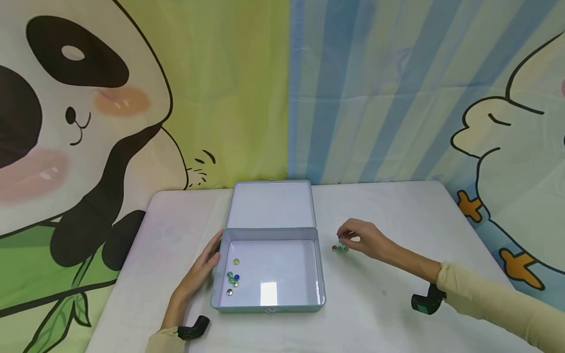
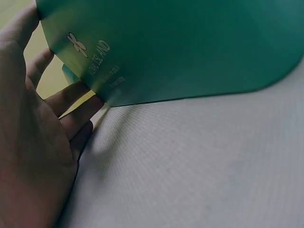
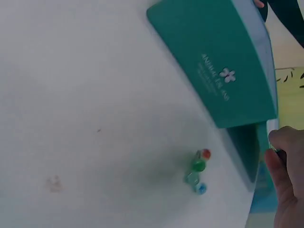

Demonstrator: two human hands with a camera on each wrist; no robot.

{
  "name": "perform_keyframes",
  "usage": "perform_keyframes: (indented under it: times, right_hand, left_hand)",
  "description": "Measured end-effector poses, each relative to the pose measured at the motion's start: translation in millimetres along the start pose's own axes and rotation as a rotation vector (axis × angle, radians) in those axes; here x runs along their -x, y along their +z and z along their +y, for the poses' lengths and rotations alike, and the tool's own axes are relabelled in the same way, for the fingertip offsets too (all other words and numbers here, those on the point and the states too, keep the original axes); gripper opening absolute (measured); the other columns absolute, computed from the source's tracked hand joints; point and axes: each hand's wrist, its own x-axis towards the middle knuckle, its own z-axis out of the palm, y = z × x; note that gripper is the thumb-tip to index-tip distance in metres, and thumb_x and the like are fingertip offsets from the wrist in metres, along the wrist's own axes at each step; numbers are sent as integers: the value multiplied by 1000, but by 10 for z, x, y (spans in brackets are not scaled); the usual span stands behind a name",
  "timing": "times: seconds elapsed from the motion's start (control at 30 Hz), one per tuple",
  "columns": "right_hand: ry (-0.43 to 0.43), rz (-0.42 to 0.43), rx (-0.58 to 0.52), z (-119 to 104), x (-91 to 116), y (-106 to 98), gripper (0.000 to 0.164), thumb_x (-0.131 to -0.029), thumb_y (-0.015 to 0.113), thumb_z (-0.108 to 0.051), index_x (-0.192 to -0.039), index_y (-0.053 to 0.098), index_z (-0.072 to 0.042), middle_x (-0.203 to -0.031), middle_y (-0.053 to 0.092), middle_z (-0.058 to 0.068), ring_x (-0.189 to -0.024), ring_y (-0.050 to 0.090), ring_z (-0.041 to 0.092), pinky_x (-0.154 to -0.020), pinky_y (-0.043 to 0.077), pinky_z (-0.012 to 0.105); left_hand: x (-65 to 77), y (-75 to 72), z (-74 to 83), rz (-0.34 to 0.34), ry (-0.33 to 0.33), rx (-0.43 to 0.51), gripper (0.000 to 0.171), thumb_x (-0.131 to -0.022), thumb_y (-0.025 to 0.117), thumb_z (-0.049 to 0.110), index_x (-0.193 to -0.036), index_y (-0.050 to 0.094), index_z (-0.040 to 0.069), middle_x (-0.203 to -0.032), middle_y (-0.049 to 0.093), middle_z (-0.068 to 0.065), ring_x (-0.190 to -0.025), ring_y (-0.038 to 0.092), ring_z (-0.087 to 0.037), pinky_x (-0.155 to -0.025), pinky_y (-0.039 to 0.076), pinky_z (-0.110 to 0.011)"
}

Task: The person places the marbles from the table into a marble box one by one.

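Observation:
A green tin box (image 1: 291,267) with its lid (image 1: 271,205) folded back stands on the table. Several glass marbles (image 1: 236,262), yellow, green, blue and clear, lie at the left of its floor. My left hand (image 1: 198,272) rests against the box's left side, its fingers (image 2: 78,107) extended along the green wall. Right of the box, my right hand (image 1: 371,240) pinches a small dark marble (image 1: 341,237) between thumb and fingertips, mostly hidden by them in the right wrist view. Just below it on the table sits a cluster of marbles (image 3: 198,165), red, green, clear and blue.
The white table (image 1: 397,206) reaches back to a curtain (image 1: 247,98) printed with cartoon animals. A dark wrist device (image 1: 428,299) sits on the right wrist, another (image 1: 193,328) on the left. The box's side walls stand between the table marbles and its floor.

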Motion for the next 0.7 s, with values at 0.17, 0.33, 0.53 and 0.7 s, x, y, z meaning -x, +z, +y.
perform_keyframes:
  times: [0.17, 0.33, 0.53, 0.7]
  right_hand:
    - [11, -41, -88, -365, -333, -30, 18, -84, 72, 0, -100, 65, -3, -96, 67, 5, -88, 69, 17, -77, 59, 26]
    - [33, -126, -151, -644, -670, 69, 18, -86, 69, 0, -104, 65, -4, -100, 68, 7, -94, 70, 19, -81, 58, 24]
    - [-40, -242, -148, -830, -1017, 352, 16, -90, 65, -2, -106, 66, -4, -104, 68, 7, -95, 70, 16, -84, 57, 22]
    - [-95, -299, -111, -923, -1255, 559, 14, -90, 64, -1, -104, 66, -4, -104, 67, 8, -95, 69, 15, -84, 57, 22]
  left_hand:
    - [-2, -5, -12, -1, -1, -1, 59, -104, 38, 15, -154, 17, 37, -163, 19, -9, -150, 16, -30, -116, 12, -65]
    - [-7, -13, -20, -9, 1, -1, 59, -104, 38, 15, -155, 16, 36, -163, 18, -8, -147, 18, -5, -117, 13, -61]
    - [25, -28, -19, -10, 3, -23, 58, -104, 38, 15, -155, 16, 36, -163, 19, -8, -135, 20, 18, -117, 22, -26]
    - [-8, 9, -52, -18, 24, -1, 58, -104, 38, 17, -155, 16, 34, -163, 18, -12, -150, 19, -16, -120, 19, -50]
